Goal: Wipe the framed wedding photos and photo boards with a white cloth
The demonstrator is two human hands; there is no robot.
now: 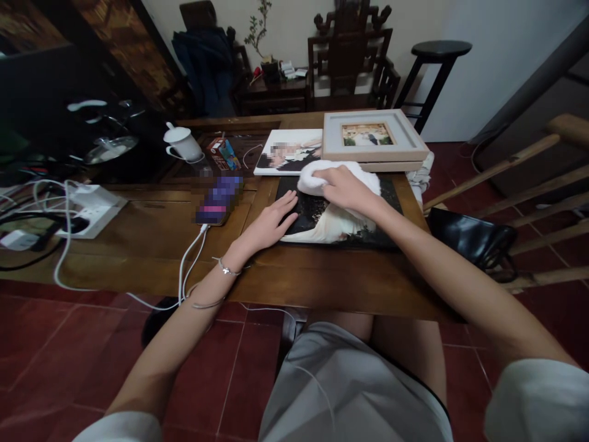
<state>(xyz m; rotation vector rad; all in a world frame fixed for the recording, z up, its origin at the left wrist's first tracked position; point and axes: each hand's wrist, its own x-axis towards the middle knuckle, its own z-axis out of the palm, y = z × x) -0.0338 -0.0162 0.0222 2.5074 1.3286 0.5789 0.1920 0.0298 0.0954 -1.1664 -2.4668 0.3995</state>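
Observation:
A dark photo panel (322, 224) with a pale dress-like shape in it lies flat on the wooden table. My right hand (345, 187) presses a bunched white cloth (368, 175) onto its upper part, fingers closed around the cloth. At the panel's left edge rests my left hand (276, 221), fingers stretched out and lying flat, holding nothing. Just behind the panel is a white-edged photo print (289, 150). To its right sits a framed picture (368, 136) in a wide pale border, on top of another flat pale piece.
A phone (219, 199) with a white charging cable (183, 264) lies left of my hands. Beyond it stand a lidded white cup (184, 144) and a small carton (224, 153). A power strip (94, 215) is at far left. A wooden chair (506, 190) and black bag (469, 236) are right.

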